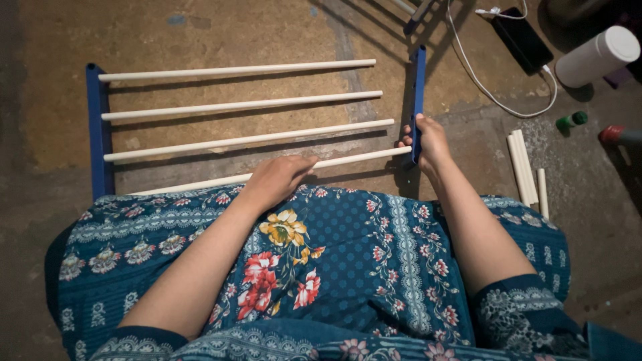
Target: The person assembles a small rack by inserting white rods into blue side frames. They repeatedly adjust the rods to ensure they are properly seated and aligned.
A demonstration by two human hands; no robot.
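At the near end of the blue side rail (417,100), I see the right hand (428,142) clamped around it, fingers wrapped tight. The left hand (277,179) curls loosely over the nearest white rod (361,158), which meets that rail. Three more white rods (241,105) run away from the rail to a second blue rail (99,130). Beyond the rail on the floor (200,33): spare rods (523,167), a phone (521,39), a white bottle (597,57).
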